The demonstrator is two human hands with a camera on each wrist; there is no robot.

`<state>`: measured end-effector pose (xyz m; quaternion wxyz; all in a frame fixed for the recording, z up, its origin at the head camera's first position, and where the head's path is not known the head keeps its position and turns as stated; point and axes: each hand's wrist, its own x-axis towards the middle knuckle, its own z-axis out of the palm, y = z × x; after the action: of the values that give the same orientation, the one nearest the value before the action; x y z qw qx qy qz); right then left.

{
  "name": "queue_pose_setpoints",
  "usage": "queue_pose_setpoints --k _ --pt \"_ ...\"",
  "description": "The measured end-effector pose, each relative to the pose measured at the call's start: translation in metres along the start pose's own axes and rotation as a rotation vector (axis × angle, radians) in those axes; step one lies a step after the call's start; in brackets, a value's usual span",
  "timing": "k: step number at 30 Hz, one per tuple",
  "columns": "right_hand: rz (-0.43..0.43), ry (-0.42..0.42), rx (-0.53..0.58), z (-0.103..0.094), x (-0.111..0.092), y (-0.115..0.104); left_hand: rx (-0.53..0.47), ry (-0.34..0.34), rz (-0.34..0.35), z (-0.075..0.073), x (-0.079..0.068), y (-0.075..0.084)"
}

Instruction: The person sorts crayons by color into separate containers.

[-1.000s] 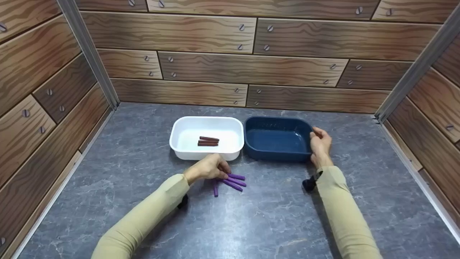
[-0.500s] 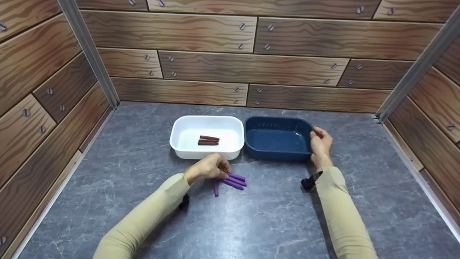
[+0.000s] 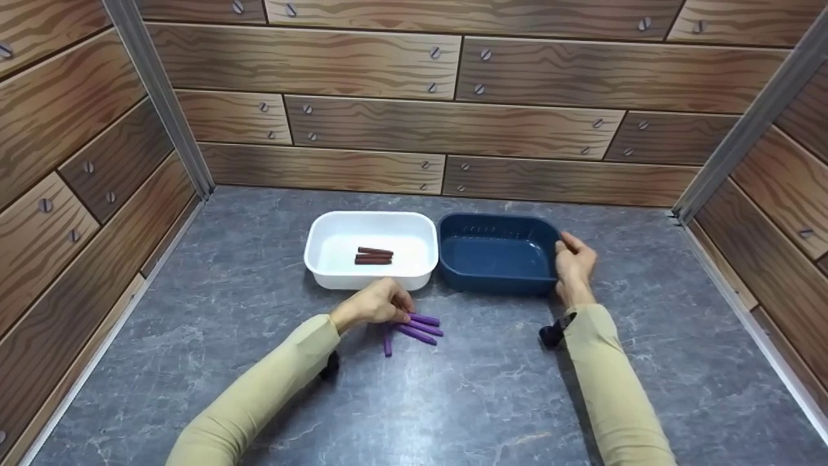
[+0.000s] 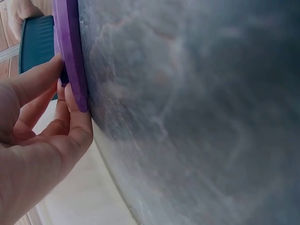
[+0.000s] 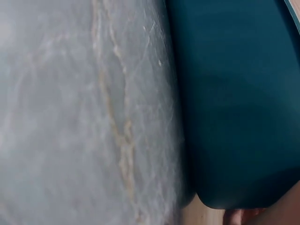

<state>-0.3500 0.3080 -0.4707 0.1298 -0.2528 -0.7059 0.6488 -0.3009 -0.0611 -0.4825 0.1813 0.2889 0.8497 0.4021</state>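
Observation:
Several slim purple crayon-like sticks [image 3: 419, 332] lie fanned out on the grey table, one apart and pointing toward the person. My left hand [image 3: 376, 301] is over their far ends, just in front of the white tray [image 3: 317, 262]. Its thumb and fingertips pinch at a purple stick [image 4: 70, 44] in the left wrist view. My right hand [image 3: 574, 265] grips the right end of the dark blue tray [image 3: 498, 283], fingers at its rim. In the right wrist view the blue tray's side [image 5: 234, 103] fills the right half, and only a bit of the hand shows.
Several dark brown sticks [image 3: 373, 259] lie inside the white tray. Both trays stand side by side, nearly touching. Wood-patterned walls [image 3: 375, 120] enclose the grey marbled table [image 3: 479, 401] at the back and both sides.
The hands, sticks and trays keep their places. Only a slight shift of the whole head view shows.

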Motion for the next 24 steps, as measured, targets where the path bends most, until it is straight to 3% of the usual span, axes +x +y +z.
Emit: queue_pose_setpoints --k 15,24 --pt "0.003 0.008 -0.015 0.001 0.001 0.001 -0.16 0.04 -0.02 0.002 -0.008 0.002" --pt "-0.008 0.02 -0.028 0.003 0.003 0.002 -0.235 0.024 -0.039 -0.003 -0.009 0.019"
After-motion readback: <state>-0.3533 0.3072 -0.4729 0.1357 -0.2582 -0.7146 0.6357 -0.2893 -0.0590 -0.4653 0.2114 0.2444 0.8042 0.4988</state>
